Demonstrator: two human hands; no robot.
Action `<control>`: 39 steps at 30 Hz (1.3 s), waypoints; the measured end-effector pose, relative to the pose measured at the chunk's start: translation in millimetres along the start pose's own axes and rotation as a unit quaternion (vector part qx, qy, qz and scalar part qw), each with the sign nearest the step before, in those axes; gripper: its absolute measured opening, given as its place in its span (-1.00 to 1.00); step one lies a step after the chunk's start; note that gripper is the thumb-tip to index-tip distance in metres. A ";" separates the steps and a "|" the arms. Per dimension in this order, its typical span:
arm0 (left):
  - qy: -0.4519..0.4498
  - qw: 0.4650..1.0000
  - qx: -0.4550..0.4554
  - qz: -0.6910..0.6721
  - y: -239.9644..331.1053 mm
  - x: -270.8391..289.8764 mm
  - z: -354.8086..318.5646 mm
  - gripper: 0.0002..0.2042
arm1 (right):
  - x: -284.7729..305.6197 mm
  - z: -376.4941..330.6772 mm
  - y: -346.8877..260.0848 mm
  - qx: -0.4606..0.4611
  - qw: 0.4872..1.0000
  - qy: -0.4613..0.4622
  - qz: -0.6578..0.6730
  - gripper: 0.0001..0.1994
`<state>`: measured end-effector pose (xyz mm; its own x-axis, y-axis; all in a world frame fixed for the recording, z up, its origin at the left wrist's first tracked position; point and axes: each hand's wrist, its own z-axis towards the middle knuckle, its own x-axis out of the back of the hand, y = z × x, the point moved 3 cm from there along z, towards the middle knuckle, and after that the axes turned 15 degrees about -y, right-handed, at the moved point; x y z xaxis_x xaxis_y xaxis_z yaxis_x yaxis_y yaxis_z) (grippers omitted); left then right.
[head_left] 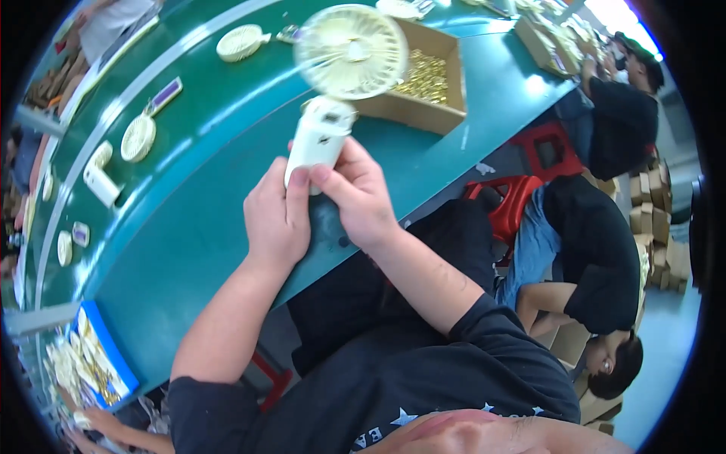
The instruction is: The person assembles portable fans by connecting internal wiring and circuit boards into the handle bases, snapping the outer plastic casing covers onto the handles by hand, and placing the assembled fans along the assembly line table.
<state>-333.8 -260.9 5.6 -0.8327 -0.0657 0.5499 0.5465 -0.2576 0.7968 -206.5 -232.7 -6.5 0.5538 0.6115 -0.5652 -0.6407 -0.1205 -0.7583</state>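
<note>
A cream handheld fan [321, 140] is upright above the green work table, its round ribbed head [352, 51] tilted away from me. My left hand [278, 216] is closed round the left side of the handle's lower end. My right hand [359, 193] grips the same handle from the right, and both thumbs press on its near face. Small dark openings show near the top of the handle. Just behind the fan head stands a cardboard box [412, 115] holding many small gold-coloured metal pieces [425, 79].
Fan parts, among them a round fan head [138, 138] and a white handle [100, 180], lie along the curved green line to the left. A blue-edged bin [110, 356] is at lower left. Red stools [508, 204] and a bent-over person [594, 257] are to the right.
</note>
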 end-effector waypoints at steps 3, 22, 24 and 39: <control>-0.017 1.000 0.025 -0.007 3.0 -4.3 3.8 -0.76 | 4.4 1.9 -7.4 -0.018 0.998 -0.005 -0.063 -0.54; -0.129 0.745 -0.008 -0.654 -28.0 -15.1 30.6 -0.71 | 14.8 2.4 1.9 0.019 0.900 0.079 -0.428 -0.71; -0.130 0.747 -0.021 -0.652 -28.8 -17.0 32.4 -0.72 | 15.4 4.1 -1.0 0.063 0.873 0.082 -0.477 -0.71; -0.105 0.761 -0.007 -0.640 -30.7 -20.7 39.8 -0.68 | 27.2 8.8 -3.9 0.040 0.893 0.059 -0.444 -0.69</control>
<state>-329.8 -213.3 -20.2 -0.6495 0.4029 -0.6449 -0.7022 0.0075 0.7119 -193.6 -208.8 -16.0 0.9119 0.3506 0.2133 0.0460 0.4292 -0.9020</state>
